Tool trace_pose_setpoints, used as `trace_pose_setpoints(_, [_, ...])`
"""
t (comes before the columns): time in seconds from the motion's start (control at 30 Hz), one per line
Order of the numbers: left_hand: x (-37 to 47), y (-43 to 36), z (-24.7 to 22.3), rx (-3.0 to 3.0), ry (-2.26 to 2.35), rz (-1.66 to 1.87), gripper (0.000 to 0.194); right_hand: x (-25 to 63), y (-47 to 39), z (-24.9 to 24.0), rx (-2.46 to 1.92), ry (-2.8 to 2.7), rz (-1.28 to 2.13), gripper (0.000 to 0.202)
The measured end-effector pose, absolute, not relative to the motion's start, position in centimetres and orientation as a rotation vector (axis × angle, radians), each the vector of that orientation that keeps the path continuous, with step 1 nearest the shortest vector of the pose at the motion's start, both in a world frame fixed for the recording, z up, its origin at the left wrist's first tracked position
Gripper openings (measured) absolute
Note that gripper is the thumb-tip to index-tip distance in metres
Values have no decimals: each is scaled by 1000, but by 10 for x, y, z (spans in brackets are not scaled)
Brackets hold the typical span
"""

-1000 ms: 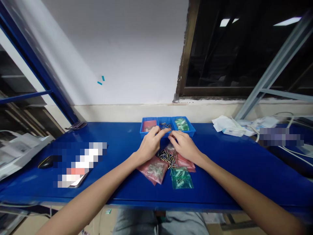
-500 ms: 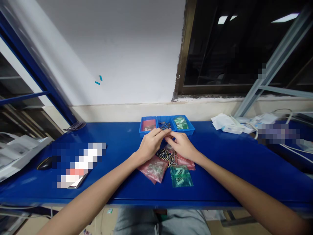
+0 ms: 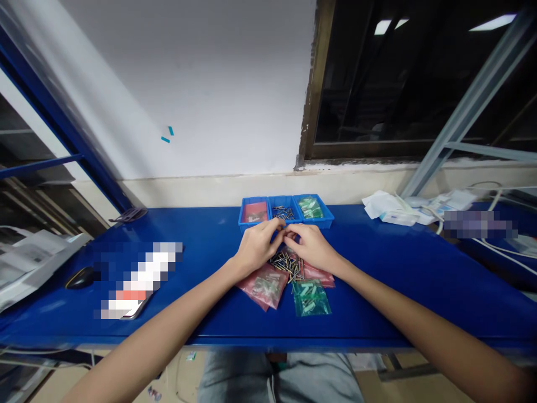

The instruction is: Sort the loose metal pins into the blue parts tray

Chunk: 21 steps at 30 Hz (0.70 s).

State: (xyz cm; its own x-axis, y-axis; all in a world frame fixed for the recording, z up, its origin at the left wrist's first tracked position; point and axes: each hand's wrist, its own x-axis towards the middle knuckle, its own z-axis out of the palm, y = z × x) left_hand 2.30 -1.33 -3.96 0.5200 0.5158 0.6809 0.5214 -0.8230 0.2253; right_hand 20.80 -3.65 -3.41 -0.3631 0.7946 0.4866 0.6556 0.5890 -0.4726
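Note:
My left hand (image 3: 259, 242) and my right hand (image 3: 311, 242) meet fingertip to fingertip, with fingers curled in, over a pile of thin metal screws or pins (image 3: 287, 264). Whatever lies between the fingertips is too small or hidden to make out. Pink bags (image 3: 265, 286) with small parts inside lie under and beside the pile, partly covered by my hands. In front of the pile, nearest me, is a green bag (image 3: 311, 298) holding pale pieces.
Behind my hands stand three joined blue bins (image 3: 268, 212) with a pink bag, metal pieces and green bags. A black mouse (image 3: 81, 277) and a blurred-out phone-like object (image 3: 133, 311) lie left. White packets (image 3: 390, 210) and cables sit at the back right.
My left fingers have lifted and curled, opening a small gap between the two hands. The view has shifted slightly; the bags and bins have stayed in place.

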Motion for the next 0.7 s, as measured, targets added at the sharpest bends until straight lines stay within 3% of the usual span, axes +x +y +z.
trace_pose_setpoints(0.23, [22, -12, -37, -2639, -1025, -1199, 14, 210, -36, -28, -1134, -2004, 338, 11])
trace_pose_setpoints(0.7, [18, -11, -32, -2782, -901, -894, 9, 212, -39, -28, -1104, -2199, 6, 20])
